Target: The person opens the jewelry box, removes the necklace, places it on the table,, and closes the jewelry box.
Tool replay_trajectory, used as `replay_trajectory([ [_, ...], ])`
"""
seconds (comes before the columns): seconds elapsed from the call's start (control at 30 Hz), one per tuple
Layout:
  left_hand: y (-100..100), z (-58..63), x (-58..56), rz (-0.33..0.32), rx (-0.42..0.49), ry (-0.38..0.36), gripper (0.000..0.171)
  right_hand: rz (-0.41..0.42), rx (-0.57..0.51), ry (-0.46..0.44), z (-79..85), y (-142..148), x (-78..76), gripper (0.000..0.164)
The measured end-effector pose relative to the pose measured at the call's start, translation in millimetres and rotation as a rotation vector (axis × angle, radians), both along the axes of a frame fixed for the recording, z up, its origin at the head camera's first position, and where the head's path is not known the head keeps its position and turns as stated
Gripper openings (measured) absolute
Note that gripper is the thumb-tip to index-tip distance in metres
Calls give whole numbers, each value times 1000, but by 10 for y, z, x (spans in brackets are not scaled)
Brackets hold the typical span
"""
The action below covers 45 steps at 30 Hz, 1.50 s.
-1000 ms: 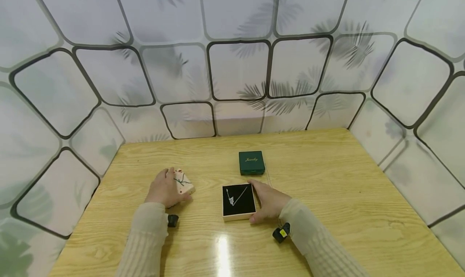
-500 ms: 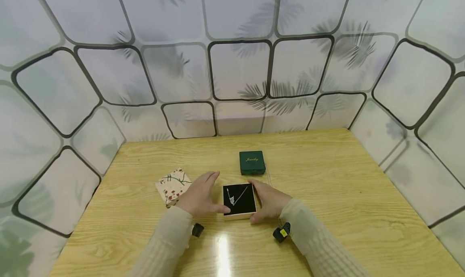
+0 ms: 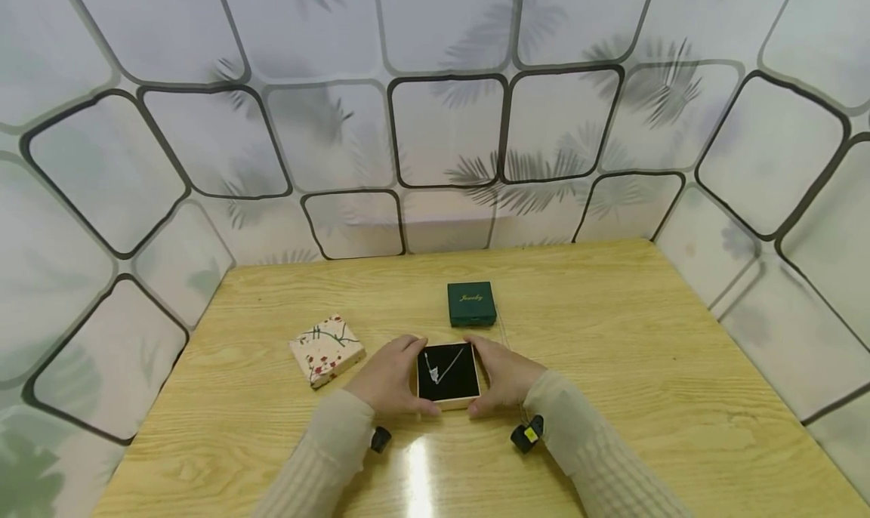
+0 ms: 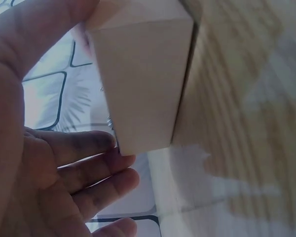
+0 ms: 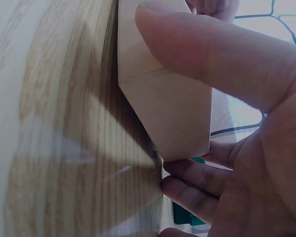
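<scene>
An uncovered cream jewelry box (image 3: 454, 405) with a black insert sits on the wooden table. A silver necklace (image 3: 435, 377) with a small pendant lies on the insert. On the box's left side is my left hand (image 3: 390, 378), thumb at the near side and fingertips at the far corner. My right hand (image 3: 506, 374) grips the right side the same way. In the left wrist view, the box's plain side wall (image 4: 143, 84) stands between thumb and fingers. The right wrist view has my thumb across the near wall (image 5: 138, 54) and fingertips at the far corner.
A square floral-patterned box lid (image 3: 328, 352) lies left of my left hand. Behind the open box stands a closed dark green jewelry box (image 3: 471, 304) with gold lettering. A thin pale cord (image 3: 501, 329) runs beside it. Patterned curtains (image 3: 448, 140) enclose the table.
My left hand has let go of the floral lid, leaving it flat on the table, and moved right to the jewelry box. My right hand has stayed on the box's right side.
</scene>
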<state>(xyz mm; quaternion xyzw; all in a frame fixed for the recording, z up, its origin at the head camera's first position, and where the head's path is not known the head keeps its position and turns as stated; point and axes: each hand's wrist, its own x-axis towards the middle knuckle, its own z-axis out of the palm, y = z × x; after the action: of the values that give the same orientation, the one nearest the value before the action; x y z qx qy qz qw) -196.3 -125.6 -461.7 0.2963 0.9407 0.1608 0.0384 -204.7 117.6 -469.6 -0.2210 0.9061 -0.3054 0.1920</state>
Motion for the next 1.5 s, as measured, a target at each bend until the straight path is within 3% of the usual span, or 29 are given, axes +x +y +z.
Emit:
replay_trajectory([
  [0.43,33,-18,16,10,19,-3,111,31,-7,9,58,9,21,122],
  [0.63,48,-19,18,4,33,8,110,61,16,42,71,32,33,113],
  [1.0,62,-18,29,6,33,3,110,82,12,152,100,16,3,77],
  [1.2,56,-32,27,-5,36,4,112,82,45,254,136,-30,-68,50],
  [1.5,54,-45,19,3,34,9,112,82,68,335,205,-158,-178,22],
])
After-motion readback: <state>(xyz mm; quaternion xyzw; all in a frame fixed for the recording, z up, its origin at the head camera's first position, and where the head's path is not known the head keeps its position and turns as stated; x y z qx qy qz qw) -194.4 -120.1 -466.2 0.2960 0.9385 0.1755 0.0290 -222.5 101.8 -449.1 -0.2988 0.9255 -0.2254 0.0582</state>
